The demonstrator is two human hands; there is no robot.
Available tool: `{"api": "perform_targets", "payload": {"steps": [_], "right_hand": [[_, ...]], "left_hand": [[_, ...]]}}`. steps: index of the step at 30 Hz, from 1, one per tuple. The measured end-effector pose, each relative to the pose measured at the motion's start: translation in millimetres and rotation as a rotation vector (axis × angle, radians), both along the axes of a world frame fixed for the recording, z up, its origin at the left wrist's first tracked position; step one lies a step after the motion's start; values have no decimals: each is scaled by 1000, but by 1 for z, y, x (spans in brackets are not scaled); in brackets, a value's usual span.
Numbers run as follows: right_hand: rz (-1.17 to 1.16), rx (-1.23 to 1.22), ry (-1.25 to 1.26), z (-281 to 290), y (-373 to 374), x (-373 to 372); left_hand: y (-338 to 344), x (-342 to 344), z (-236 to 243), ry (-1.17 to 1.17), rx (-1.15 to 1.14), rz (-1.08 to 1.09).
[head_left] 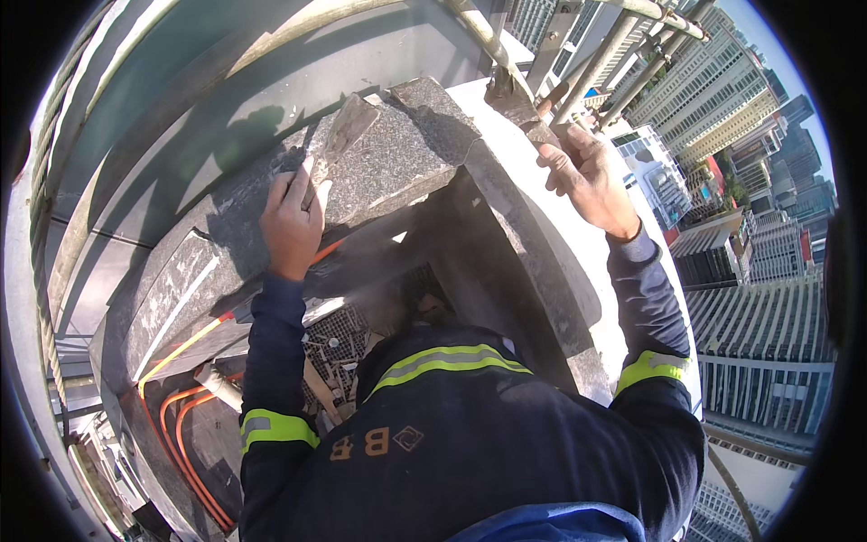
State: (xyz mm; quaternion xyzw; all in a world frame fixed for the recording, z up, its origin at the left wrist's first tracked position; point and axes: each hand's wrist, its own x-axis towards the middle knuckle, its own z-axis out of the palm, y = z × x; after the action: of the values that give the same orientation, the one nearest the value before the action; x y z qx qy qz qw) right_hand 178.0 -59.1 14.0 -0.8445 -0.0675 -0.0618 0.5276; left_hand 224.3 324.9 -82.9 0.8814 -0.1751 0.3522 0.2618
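My left hand [296, 219] is closed at the near end of a flat, rough grey piece [350, 128], which looks like stone coated with dried mortar. This piece tilts up over the speckled grey stone ledge [402, 154]. Over the sunlit white edge on the right, my right hand [591, 179] has its thumb and fingers curled. A dark grey-brown flat piece [540, 134] meets its fingertips, close to the foot of a scaffold pole; its exact kind is unclear. Both forearms wear dark sleeves with yellow reflective bands.
Below the ledge opens a dark recess [433, 226], with rubble and wood scraps [330, 366] on mesh. Orange cables [185, 443] run at the lower left. Scaffold poles [601, 63] stand at the upper right, and a rope [41, 226] hangs left. Tall buildings lie far below, beyond the right edge.
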Motion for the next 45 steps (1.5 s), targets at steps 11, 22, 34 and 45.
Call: {"api": "perform_targets", "payload": {"steps": [11, 22, 34, 45], "right_hand": [[19, -306, -133, -71, -36, 36], [-208, 744, 237, -92, -7, 6], [74, 1288, 340, -92, 142, 13], [-5, 319, 80, -99, 94, 22]], "left_hand": [[-3, 0, -22, 173, -289, 17], [-62, -26, -27, 442, -756, -285], [-129, -57, 8, 787, -1065, -364], [-31, -55, 17, 573, -897, -56]]}}
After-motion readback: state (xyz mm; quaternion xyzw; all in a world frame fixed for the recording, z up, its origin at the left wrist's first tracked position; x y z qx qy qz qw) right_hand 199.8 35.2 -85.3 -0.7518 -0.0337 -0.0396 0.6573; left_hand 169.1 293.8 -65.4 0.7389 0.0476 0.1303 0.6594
